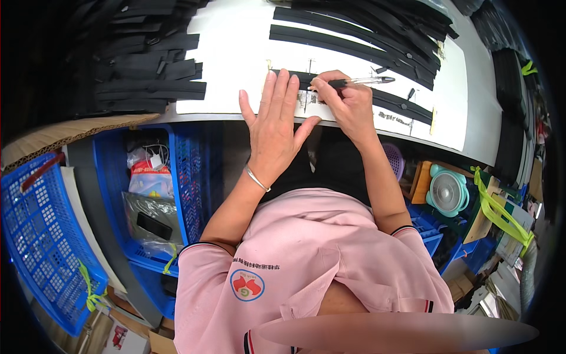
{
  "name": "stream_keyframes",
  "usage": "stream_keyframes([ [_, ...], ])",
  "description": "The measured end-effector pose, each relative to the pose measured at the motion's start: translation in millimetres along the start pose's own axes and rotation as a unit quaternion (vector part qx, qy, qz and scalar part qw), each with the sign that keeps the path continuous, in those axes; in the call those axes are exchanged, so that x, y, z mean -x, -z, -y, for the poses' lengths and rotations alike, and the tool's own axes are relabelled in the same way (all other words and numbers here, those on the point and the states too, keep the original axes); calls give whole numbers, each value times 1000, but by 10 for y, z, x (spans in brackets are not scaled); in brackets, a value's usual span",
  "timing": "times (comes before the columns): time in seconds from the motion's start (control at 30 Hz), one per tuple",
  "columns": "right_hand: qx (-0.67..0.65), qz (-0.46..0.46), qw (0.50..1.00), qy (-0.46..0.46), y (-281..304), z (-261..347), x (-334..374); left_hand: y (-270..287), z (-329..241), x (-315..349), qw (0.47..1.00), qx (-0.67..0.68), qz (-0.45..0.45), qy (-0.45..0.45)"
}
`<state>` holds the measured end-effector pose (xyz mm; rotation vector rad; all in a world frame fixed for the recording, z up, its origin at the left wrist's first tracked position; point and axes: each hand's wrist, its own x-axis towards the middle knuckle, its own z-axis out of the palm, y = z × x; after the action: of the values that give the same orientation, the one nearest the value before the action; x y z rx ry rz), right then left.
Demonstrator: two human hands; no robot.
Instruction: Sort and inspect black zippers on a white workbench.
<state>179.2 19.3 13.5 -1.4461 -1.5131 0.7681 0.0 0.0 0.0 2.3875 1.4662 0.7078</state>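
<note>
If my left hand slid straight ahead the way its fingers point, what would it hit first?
Across the white surface, your left hand would likely meet the next black strip, though height is unclear.

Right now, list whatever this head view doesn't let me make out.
All in the head view:
Part of the black strip: hidden under the left hand.
Whether the pen tip touches it: too small.
Far ends of the leftmost black strips: lost in the dark rim.

A pale table (484, 127) carries a white sheet (451, 88) and overlapping black strips (153, 91).
</note>
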Motion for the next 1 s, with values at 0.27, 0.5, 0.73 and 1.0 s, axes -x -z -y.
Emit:
stream_keyframes([
  [0.27, 23, -28, 996, 76, -35, -77, -11, -6, -29, -29, 1000, -2, -8, -5],
  [0.5, -112, -89, 990, -9, 299, 111, 109, -7, -20, -13, 1000, -14, 1, 2],
  [0.73, 46, -185, 981, -25, 750, -256, 238, -30, -10, -5, 1000, -30, 7, -8],
  [1.0, 100, -169, 981, -3, 725, -304, 216, -4, -14, -9, 1000, -10, 17, -4],
])
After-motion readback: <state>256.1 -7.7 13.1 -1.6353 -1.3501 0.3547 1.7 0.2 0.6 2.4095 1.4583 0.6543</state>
